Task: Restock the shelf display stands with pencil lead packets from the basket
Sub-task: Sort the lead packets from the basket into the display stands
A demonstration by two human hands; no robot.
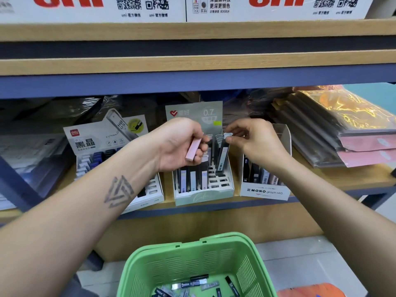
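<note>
Wooden shelf [321,181] carrying cardboard display stands, right hand [252,142] pinching a slim dark lead packet [222,155] over the mint-green slotted stand [203,196], left hand [180,144] gripping a pink rectangular packet [192,150], green perforated plastic basket [192,264] sitting below, holding loose packets.

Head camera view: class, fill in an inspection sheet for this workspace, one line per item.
Surface: wooden shelf carrying three display stands.
Job's things: middle stand part filled; green basket holds loose packets.
Clutter: wrapped stacks at shelf's right end.
Hands: left hand holds a pink packet; right hand pinches a dark packet over the middle stand.
Cables: nothing seen.
Surroundings: white boxes on the shelf above.
</note>
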